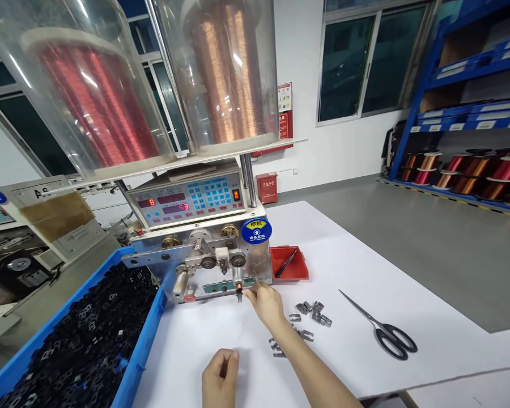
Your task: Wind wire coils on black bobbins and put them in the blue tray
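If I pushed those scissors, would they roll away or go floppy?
The scissors probably wouldn't roll, since they're lying flat on the white table. They'd likely feel stiff, because the blades look like straight metal. The black loops might swing when lifted, as they look hinged.

The machine's front plate looks like smooth, shiny metal, the small tray (glossy too) like moulded plastic.

My right arm enters from bottom edge, bare, slanting up and leftward. Right hand reaches farther forward, back of hand upward, fingers bent and bunched, tips toward left. My left hand sits lower, nearer camera, fingers curled, thumb drawn against index. Hands apart, left cropped near wrist.
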`<control>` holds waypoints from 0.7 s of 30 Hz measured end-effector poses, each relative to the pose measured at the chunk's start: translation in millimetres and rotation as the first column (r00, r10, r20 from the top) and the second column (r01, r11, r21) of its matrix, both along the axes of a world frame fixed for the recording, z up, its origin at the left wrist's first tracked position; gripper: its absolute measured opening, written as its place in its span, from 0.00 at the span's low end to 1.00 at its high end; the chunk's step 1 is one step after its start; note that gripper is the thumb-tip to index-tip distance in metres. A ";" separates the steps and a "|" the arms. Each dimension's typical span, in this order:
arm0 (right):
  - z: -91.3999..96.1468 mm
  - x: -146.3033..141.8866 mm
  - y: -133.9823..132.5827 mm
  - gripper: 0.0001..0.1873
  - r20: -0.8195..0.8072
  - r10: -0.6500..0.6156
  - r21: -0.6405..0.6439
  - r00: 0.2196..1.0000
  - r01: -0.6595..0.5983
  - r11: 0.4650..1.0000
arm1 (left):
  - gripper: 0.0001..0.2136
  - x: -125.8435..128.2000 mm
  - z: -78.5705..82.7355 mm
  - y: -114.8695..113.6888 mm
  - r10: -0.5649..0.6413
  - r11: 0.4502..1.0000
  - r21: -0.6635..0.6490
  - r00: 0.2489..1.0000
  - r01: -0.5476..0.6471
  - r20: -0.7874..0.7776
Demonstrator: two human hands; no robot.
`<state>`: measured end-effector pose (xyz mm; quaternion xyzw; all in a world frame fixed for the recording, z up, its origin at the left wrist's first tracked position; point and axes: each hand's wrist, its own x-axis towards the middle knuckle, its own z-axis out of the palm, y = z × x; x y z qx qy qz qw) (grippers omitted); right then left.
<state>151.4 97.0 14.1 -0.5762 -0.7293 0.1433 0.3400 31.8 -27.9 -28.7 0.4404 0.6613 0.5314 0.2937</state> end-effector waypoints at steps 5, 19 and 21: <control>-11.9 19.0 -63.8 0.07 0.017 0.164 0.051 0.986 -0.164 0.985 | 0.24 -0.3 0.4 -3.9 -0.062 0.998 0.003 0.998 0.062 -0.033; -56.8 159.5 -64.0 0.12 -0.048 -0.317 0.304 0.947 0.316 0.899 | 0.21 -2.4 1.4 -11.4 -0.084 0.995 -0.053 0.994 0.081 -0.067; -54.4 151.9 -61.9 0.11 -0.061 -0.284 0.299 0.957 0.289 0.909 | 0.21 -1.8 2.4 -11.2 -0.081 0.996 -0.050 0.994 0.078 -0.067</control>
